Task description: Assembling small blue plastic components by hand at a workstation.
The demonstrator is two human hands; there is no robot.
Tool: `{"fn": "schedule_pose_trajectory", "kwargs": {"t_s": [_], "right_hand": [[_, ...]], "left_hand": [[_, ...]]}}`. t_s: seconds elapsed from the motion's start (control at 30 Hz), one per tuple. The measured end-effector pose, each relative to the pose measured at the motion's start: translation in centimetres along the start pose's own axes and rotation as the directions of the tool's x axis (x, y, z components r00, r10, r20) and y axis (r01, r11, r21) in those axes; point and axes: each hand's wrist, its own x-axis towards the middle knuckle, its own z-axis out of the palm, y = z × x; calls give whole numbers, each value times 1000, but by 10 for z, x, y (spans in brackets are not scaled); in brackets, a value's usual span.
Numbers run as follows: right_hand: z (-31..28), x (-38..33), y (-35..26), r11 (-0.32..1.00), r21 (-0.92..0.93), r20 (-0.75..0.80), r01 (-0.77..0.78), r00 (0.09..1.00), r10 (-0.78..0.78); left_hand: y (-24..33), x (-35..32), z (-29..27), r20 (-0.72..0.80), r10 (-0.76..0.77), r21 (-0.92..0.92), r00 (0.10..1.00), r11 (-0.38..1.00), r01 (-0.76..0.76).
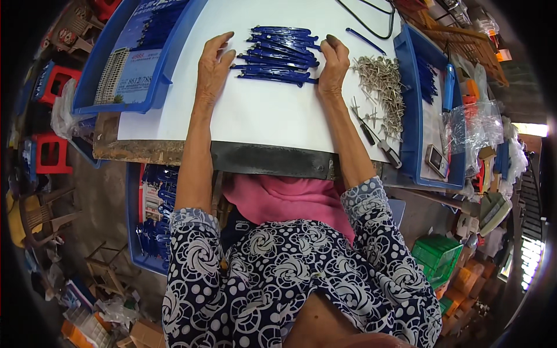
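Bracketing the pile of dark blue plastic strips point(278, 55) on the white worktop point(261, 116), your left hand point(213, 64) and right hand point(335, 65) lie flat, fingers spread, touching its ends; grey metal pins point(380, 78) heap just right.

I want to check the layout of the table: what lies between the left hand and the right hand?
In the head view, a pile of blue plastic strips lies between the left hand and the right hand.

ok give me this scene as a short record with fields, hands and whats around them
left hand: flat on the white board, at the left end of the blue strips
right hand: at the right end of the strips
blue strips: a loose pile between both hands
metal pins: a heap right of the right hand
screwdrivers: near the board's right edge
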Motion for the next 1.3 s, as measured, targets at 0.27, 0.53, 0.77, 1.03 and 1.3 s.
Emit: {"fn": "schedule_pose_trajectory", "kwargs": {"t_s": [0.27, 0.53, 0.77, 1.03, 1.3], "right_hand": [[7, 2, 6, 999, 23, 105, 25, 994, -27], [10, 0, 9, 992, 122, 105, -8, 994, -5], [19, -7, -2, 993, 112, 173, 32, 984, -51], [-13, 8, -40, 985, 124, 78, 122, 988, -132], [-85, -49, -165, 897, 434, 385, -82, 917, -102]], "left_hand": [[4, 6, 9, 76, -110, -392, 991, 911, 131], [6, 6, 13, 161, -84, -467, 983, 871, 151], [6, 6, 11, 161, -95, -498, 982, 852, 164], [13, 7, 14, 191, -120, -565, 974, 798, 209], [9, 3, 7, 148, -89, -556, 985, 816, 157]]}}
